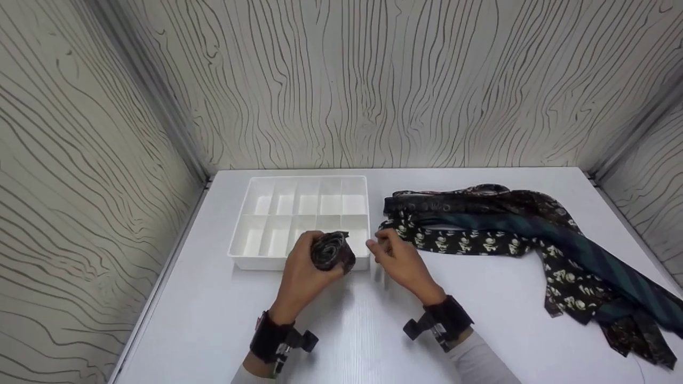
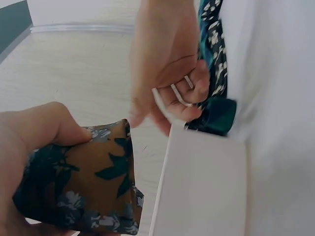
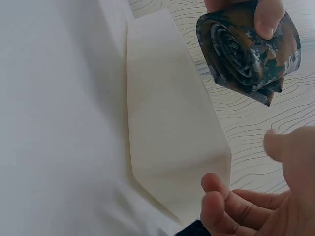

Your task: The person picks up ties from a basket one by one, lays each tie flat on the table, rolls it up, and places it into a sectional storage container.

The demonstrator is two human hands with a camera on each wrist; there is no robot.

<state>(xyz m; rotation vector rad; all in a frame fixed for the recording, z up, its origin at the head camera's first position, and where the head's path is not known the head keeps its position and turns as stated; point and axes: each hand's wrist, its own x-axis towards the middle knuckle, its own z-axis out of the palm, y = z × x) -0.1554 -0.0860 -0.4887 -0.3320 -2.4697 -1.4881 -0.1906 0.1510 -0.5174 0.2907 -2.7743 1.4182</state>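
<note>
My left hand (image 1: 303, 266) grips a rolled-up necktie (image 1: 332, 252) above the front edge of the white divided box (image 1: 300, 263). Brown cloth with dark leaves and pale flowers shows on the rolled necktie (image 2: 98, 182) in the left wrist view, and its spiral end faces the camera in the right wrist view. To the right of the roll, my right hand (image 1: 401, 261) holds nothing; its fingers are loosely curled beside the box's front right corner. Close past its fingertips lie the ends of several loose neckties (image 1: 464, 242).
The box has two rows of compartments with thin dividers (image 1: 304, 215). Flat neckties, one black with pale figures (image 1: 565, 277) and one green striped (image 1: 587, 253), stretch across the table's right side. Wood-patterned panels (image 1: 341, 90) enclose the white table (image 1: 203, 320) at the back and sides.
</note>
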